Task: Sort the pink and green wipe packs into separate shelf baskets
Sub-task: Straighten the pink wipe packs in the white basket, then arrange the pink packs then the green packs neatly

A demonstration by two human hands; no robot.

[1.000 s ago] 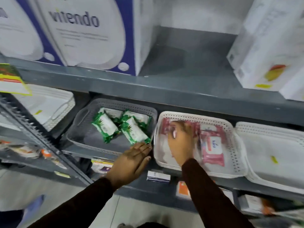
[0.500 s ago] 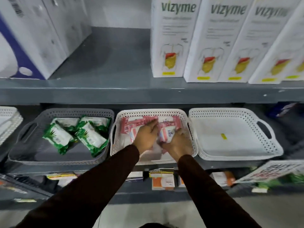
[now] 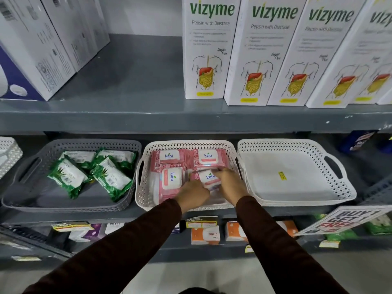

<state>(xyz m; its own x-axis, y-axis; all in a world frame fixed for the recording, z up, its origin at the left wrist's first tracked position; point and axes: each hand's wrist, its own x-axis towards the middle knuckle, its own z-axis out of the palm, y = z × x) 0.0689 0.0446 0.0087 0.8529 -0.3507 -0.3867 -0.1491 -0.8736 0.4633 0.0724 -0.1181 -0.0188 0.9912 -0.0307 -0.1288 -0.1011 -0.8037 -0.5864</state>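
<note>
Several pink wipe packs [image 3: 170, 179] lie in the white middle basket [image 3: 191, 144] on the lower shelf. Both hands reach into this basket. My right hand [image 3: 230, 184] grips the front right pink pack [image 3: 209, 177] from its right side. My left hand [image 3: 194, 193] presses against the same pack's lower left edge, fingers curled and hidden under it. Several green wipe packs [image 3: 67, 174] rest in the grey basket [image 3: 89, 143] to the left.
A second white basket [image 3: 297, 145] with only a yellow sticker sits to the right. White Vizyme boxes [image 3: 209, 49] stand on the upper shelf. Small boxes and a "Buy 1 Get 1 Free" sign [image 3: 341, 219] are below.
My left hand came off the shelf edge into the white basket beside my right hand. Both hands shifted to the front right pink pack, uncovering the packs behind. The view swung right.
</note>
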